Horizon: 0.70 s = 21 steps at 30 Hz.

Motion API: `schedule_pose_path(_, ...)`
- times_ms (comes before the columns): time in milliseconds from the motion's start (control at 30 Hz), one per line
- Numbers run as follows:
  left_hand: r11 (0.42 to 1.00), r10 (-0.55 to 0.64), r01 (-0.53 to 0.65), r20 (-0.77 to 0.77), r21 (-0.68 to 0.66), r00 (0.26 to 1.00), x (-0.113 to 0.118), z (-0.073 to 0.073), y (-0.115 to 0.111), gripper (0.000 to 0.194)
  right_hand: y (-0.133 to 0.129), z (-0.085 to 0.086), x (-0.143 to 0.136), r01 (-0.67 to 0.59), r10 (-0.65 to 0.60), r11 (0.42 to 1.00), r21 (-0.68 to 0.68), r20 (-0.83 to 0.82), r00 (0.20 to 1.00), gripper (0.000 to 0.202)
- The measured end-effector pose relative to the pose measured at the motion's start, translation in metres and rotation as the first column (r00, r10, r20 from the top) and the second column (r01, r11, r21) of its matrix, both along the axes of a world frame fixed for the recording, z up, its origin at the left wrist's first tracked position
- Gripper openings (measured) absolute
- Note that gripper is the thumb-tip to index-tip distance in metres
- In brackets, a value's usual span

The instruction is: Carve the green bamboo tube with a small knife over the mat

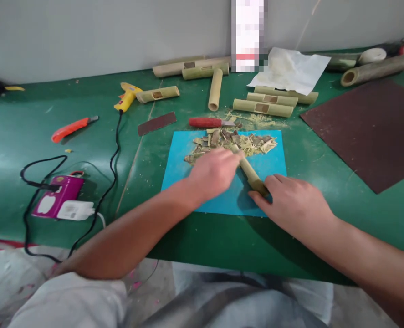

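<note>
A short pale-green bamboo tube slants over the blue sheet, between my two hands. My left hand is closed at its far end, knuckles up, with the fingertips mostly hidden. Around the tube's near end, my right hand is closed, its thumb along the underside. Just beyond my left hand lies a heap of bamboo shavings and chips on the sheet. Behind that heap rests a red-handled carving knife, its blade pointing right.
Several bamboo tubes with cut windows lie at the back of the green table. A brown sheet is at right. At left are a yellow glue gun, its black cord, an orange cutter and a purple power block.
</note>
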<state>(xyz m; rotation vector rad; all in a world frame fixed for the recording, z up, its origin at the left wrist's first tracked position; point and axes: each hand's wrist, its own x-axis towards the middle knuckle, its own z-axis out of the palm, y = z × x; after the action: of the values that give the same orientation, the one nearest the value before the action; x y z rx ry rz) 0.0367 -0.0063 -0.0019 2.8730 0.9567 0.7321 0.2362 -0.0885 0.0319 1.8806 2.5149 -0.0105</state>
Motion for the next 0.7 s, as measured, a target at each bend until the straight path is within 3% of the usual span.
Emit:
schedule_pose_path(100,0.998,-0.056,0.055,-0.035,-0.026,0.998,-0.003,-0.001,0.003,0.036,0.000,-0.002,0.000,-0.021,0.021,0.999,0.032,-0.022,1.000,0.028)
schedule_pose_path(233,0.991,0.101,-0.101,0.004,0.091,0.995,-0.005,0.000,0.005,0.035,-0.001,-0.003,0.001,-0.019,0.021,0.997,0.077,-0.034,0.999,0.031)
schedule_pose_path(400,0.991,-0.133,0.133,-0.008,0.011,0.991,0.001,0.000,-0.012,0.036,-0.002,-0.004,0.002,-0.038,0.044,0.996,0.082,-0.075,0.996,0.030)
schedule_pose_path(567,1.000,0.022,-0.022,0.029,0.004,0.999,0.001,0.001,-0.008,0.036,-0.002,-0.005,0.002,-0.019,0.023,0.997,0.070,-0.057,0.998,0.031)
schedule_pose_path(700,0.983,-0.155,0.159,0.045,-0.097,0.987,0.002,0.003,-0.010,0.034,-0.001,-0.004,0.002,-0.028,0.031,0.998,0.060,-0.062,0.998,0.028)
